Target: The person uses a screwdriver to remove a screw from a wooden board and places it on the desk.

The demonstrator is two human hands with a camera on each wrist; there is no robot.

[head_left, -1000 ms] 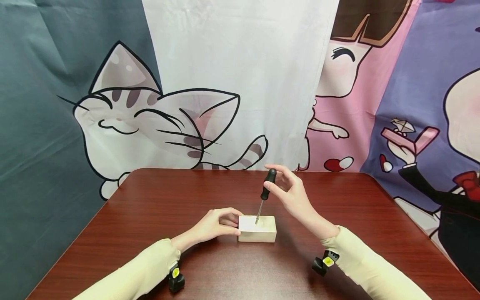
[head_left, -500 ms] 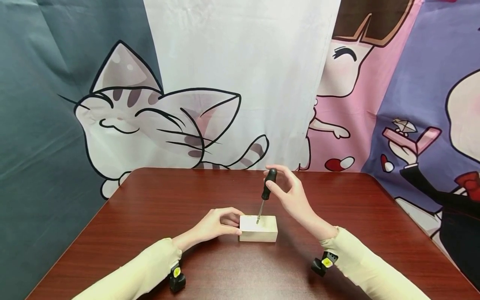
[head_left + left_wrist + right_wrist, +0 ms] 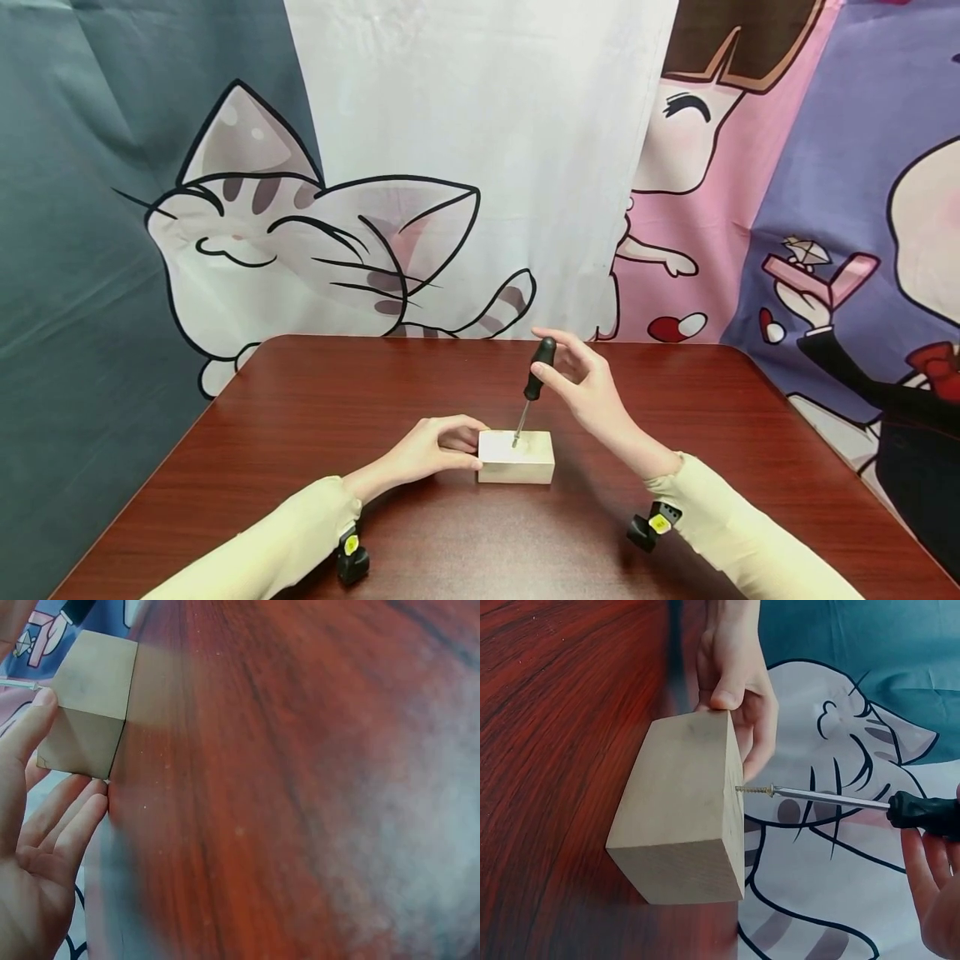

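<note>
A pale wooden block (image 3: 516,472) lies on the table, its left end gripped between the thumb and fingers of my left hand (image 3: 429,450). In the right wrist view a brass-coloured screw (image 3: 754,790) stands out of the block's top face, much of its thread showing. The tip of a screwdriver (image 3: 832,798) meets the screw's head. My right hand (image 3: 588,385) holds the screwdriver's black handle (image 3: 540,368) between thumb and fingers, with the shaft leaning slightly to the right. The left wrist view shows my left thumb (image 3: 36,724) along the block's upper edge.
The dark red wooden table (image 3: 360,383) stretches around the block on all sides. Behind its far edge hangs a cloth backdrop (image 3: 480,125) printed with a cartoon cat and figures. Black wrist cameras (image 3: 352,560) are strapped to both sleeves.
Both hands, the block and the screwdriver stay almost where they were. The right hand's fingers shift only slightly on the handle.
</note>
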